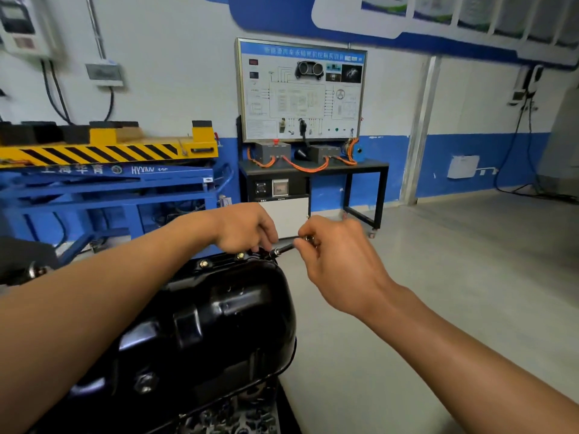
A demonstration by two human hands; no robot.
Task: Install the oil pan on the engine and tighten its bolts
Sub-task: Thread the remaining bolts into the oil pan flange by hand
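Head camera view: a person's two bare forearms reach over a glossy black pressed-metal oil pan (pixel 225 324) that fills the lower centre of the frame. The pan sits dome-up on a grimy grey engine block (pixel 232 415), which shows at the bottom edge.

The right hand (pixel 338 261), just right of centre, pinches the near end of a slim dark metal socket driver (pixel 282 250) between thumb and fingertips. The driver slants down and left to the pan's far right corner.

The left hand (pixel 244 228), at centre frame, hangs over the pan's far rim with its fingers curled downward beside the driver's socket end. Whether they grip anything I cannot tell.

Two brass-coloured flange bolts (pixel 203 263) sit in the far rim, just below and left of the left hand. A larger dull hex plug (pixel 144 382) shows on the pan's near wall at lower left.

Behind, at upper centre, a framed white training board printed with a wiring diagram (pixel 300 89) stands on a black metal bench (pixel 313 169). Orange cables (pixel 293 166) loop between grey boxes on the bench top.

At the left of the frame stands a blue steel lift stand (pixel 109 189) with a yellow deck striped in black. A pale grey floor (pixel 438 277) spreads across the right, below a white wall banded in blue (pixel 470 161).
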